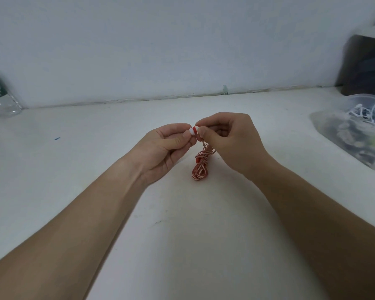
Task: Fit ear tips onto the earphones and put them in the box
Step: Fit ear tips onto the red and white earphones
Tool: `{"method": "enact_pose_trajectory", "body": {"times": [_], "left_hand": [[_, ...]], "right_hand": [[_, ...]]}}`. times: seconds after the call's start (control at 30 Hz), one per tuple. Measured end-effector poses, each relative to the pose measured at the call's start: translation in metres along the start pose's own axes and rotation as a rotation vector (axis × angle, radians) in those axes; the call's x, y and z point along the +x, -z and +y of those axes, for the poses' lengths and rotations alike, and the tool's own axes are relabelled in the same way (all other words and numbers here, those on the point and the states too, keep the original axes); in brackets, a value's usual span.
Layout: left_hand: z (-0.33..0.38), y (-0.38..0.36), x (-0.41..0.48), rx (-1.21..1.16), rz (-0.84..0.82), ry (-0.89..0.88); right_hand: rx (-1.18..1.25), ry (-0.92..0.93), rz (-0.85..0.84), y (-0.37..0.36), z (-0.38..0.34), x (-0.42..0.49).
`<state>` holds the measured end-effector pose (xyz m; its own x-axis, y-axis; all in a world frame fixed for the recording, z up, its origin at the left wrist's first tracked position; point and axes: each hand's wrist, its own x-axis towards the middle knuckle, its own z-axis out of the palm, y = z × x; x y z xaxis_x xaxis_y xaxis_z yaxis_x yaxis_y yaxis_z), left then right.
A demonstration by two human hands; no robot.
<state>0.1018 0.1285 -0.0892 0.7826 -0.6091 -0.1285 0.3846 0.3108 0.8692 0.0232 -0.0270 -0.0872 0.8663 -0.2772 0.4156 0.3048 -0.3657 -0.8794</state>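
While your left hand (167, 146) pinched the white ear tip (191, 131), your right hand (230, 139) pinched the red earphone (196, 127) against it, axis left-to-right. Cable coil (200, 167) below, on counter (74, 161). Clear box (362, 95) far right, nearer right hand.

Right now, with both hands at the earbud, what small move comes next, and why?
Probably push the white rounded ear tip further onto the small red earbud. The left hand pinches the tip, the right hand pinches the bud, and the two parts meet, but I cannot tell whether the tip is fully seated.
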Motion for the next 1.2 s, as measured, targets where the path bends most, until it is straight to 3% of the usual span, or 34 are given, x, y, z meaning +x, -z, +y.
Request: {"method": "enact_pose_trajectory", "body": {"times": [0.93, 1.2], "left_hand": [[0.0042, -0.0034, -0.0007, 0.009, 0.05, -0.006], [0.0054, -0.0048, -0.0019, -0.018, 0.056, 0.001]], "right_hand": [[-0.034, 0.007, 0.043, 0.0025, 0.0044, 0.0022], [0.062, -0.029, 0.047, 0.0042, 0.0026, 0.0025]]}}
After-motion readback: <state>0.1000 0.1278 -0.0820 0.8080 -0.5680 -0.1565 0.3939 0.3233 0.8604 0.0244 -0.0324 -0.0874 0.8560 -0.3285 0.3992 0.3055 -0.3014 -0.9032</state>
